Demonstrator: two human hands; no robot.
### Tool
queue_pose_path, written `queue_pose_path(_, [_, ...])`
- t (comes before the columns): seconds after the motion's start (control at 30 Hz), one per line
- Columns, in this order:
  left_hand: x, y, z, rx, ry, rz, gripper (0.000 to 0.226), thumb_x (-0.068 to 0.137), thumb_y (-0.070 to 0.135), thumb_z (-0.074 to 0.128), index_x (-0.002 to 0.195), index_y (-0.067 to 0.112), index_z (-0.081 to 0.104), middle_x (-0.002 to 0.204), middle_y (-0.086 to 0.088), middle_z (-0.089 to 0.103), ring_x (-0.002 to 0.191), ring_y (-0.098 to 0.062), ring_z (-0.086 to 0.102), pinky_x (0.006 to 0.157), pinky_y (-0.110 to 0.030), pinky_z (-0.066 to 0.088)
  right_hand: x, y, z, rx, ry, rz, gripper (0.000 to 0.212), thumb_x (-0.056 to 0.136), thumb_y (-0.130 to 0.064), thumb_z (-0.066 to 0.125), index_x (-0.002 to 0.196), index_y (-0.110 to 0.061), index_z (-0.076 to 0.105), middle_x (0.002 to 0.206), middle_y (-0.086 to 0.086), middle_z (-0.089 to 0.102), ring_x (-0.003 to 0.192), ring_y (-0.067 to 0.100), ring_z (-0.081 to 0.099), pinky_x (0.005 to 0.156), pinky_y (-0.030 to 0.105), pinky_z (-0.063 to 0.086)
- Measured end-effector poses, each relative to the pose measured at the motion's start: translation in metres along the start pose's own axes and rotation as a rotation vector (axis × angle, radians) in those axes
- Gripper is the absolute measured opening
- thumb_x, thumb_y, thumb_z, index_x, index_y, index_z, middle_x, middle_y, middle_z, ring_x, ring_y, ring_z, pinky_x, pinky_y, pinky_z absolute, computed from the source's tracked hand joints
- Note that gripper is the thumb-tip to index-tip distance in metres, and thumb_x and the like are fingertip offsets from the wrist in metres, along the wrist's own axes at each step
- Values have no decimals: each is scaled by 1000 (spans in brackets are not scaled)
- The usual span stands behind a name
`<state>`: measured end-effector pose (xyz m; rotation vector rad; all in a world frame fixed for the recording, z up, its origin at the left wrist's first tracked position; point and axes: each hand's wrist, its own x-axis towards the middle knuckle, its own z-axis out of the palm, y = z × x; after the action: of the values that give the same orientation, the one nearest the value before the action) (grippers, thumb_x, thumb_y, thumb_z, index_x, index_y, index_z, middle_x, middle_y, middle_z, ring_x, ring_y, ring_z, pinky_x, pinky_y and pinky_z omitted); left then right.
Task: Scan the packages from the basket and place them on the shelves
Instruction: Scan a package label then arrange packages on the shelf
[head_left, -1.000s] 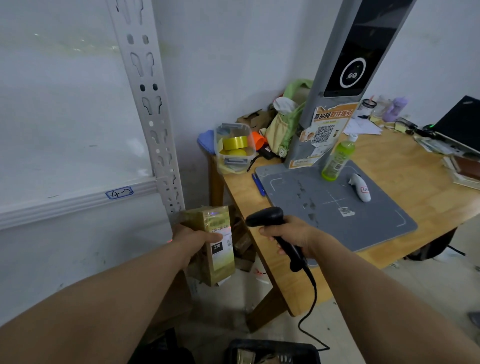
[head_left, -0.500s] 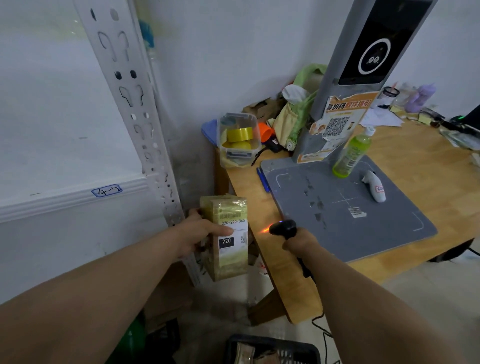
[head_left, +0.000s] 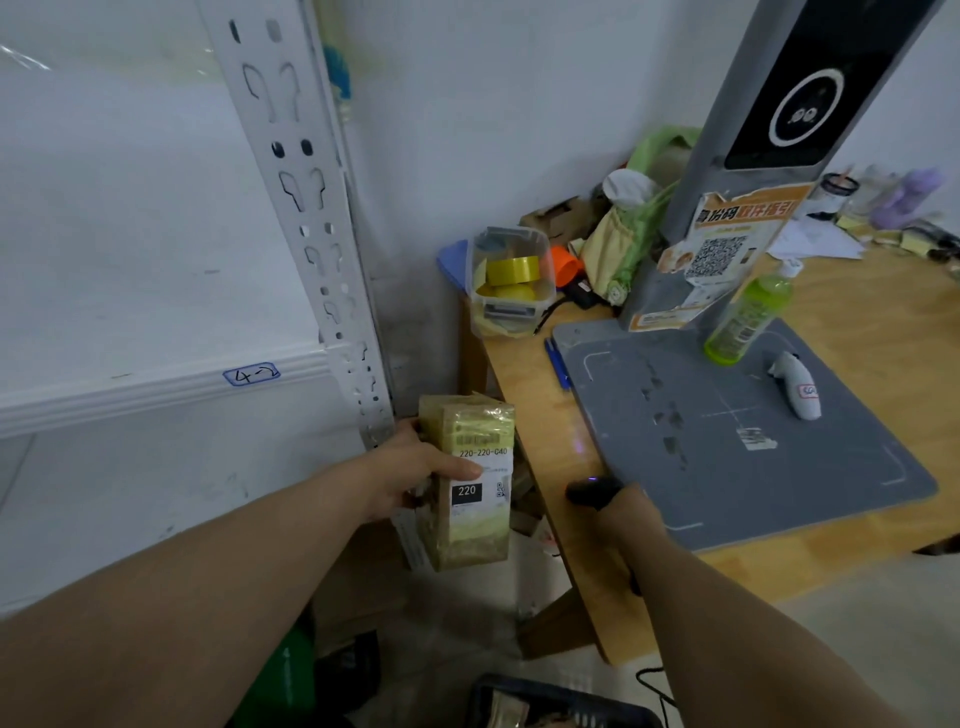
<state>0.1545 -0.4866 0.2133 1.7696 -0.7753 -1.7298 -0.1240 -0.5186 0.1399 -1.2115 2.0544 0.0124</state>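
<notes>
White shelf post (head_left: 311, 249) stands beside package (head_left: 470, 483); green bottle (head_left: 748, 317) on grey mat (head_left: 727, 467).

One wide-angle head-worn camera looks forward and down, close over the desk (head_left: 883, 322) and shelf (head_left: 156, 395).

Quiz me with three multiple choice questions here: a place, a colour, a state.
1. Where does the green bottle stand? A on the grey mat, B on a chair, C on a windowsill.
2. What colour are the tape rolls in the clear tub? A red, B yellow, C black.
3. What is the left hand doing? A hanging open, B pointing, C holding the package.
A: its base sits on the mat. B: both rolls show yellow through the tub. C: it is wrapped round the package.
</notes>
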Motion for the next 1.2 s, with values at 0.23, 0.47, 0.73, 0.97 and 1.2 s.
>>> queue_pose_path(0.23, [-22, -3, -8, -28, 5, 29, 92, 66, 7, 89, 140, 22, 36, 119, -4, 65, 114, -29, 57, 81, -46, 47, -23, -12, -9, -39, 31, -9, 68, 98, -17, 58, 151, -5, 18, 130, 24, 54, 114, 37, 60, 81, 41, 51])
queue_pose_path(0.47, [-68, -15, -38, -6, -41, 115, 108, 51, 19, 97, 140, 25, 34, 123, -1, 65, 118, -30, 57, 105, -61, 40, -81, -44, -21, 84, 60, -231, 51, 90, -17, 69, 135, -18, 46, 117, 10, 60, 101, 28, 65, 89, 46, 59])
queue_pose_path(0.73, [-176, -37, -127, -4, -11, 257, 100, 48, 24, 93, 134, 28, 42, 125, -2, 64, 118, -27, 58, 103, -58, 45, -231, -149, -4, 251, -686, -468, 50, 89, 9, 58, 126, -24, 60, 98, 5, 76, 99, 21, 69, 84, 38, 57])
queue_pose_path(0.97, [-328, -64, -268, -51, 136, 457, 71, 64, 22, 88, 127, 27, 56, 115, -3, 74, 113, -27, 67, 100, -56, 50, -401, -242, 52, 104, -835, -767, 70, 74, -13, 83, 136, -33, 55, 127, 16, 67, 112, 25, 60, 103, 49, 48])
queue_pose_path(1.2, [-508, -79, -393, -56, 353, 664, 60, 65, 30, 81, 123, 25, 65, 119, -3, 73, 117, -27, 65, 96, -49, 52, -581, -329, 112, 76, -807, -1147, 80, 80, -17, 84, 141, -45, 42, 122, -3, 73, 127, 22, 59, 109, 52, 43])
